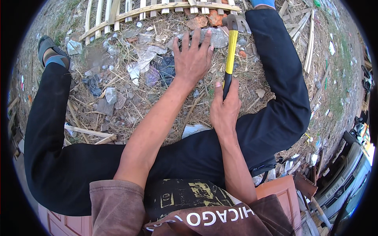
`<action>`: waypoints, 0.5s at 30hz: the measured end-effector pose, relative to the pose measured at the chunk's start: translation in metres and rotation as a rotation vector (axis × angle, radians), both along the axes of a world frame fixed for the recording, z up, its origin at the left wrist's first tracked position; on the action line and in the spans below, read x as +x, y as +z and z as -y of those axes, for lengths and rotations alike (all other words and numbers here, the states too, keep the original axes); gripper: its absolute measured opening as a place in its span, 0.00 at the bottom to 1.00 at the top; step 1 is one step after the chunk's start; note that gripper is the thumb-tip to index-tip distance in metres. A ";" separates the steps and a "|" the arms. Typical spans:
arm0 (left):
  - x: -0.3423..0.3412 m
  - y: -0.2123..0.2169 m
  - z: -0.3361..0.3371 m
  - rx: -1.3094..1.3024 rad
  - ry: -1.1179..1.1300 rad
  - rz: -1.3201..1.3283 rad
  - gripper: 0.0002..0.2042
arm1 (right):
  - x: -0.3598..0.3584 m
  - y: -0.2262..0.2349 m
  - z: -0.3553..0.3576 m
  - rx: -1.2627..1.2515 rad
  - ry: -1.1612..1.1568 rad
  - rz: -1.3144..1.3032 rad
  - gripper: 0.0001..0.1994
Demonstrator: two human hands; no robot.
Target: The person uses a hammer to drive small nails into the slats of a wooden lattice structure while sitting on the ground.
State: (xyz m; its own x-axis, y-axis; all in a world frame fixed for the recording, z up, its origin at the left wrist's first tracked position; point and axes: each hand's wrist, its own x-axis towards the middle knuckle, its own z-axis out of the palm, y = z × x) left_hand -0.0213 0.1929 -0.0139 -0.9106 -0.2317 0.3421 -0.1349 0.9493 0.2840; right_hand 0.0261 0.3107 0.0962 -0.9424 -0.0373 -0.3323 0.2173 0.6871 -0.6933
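Hammer [231, 51] in right hand [225, 110], left hand [191, 61] spread

Through my feed, daylight falls on straw-strewn brown ground [199, 110] beneath the fingers [195, 39]. Well behind them I see a reddish-brown panelled door [283, 192]; far off to their right, thin green grass [341, 59] and, farther back, a silver-grey vehicle [341, 181].

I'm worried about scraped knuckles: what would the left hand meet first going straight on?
The left hand would probably meet the grey stone it overlaps, perhaps already touching, then the orange brick piece beyond; depth is unclear.
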 end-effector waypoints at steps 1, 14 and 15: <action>-0.001 0.001 0.001 -0.004 0.003 0.003 0.22 | 0.000 -0.002 -0.001 -0.006 0.004 -0.039 0.12; 0.002 0.000 0.005 -0.015 0.014 0.015 0.21 | 0.005 -0.008 0.001 0.025 0.066 -0.015 0.11; -0.001 -0.001 0.005 -0.005 0.010 0.001 0.21 | 0.003 -0.006 0.001 0.020 0.046 -0.009 0.11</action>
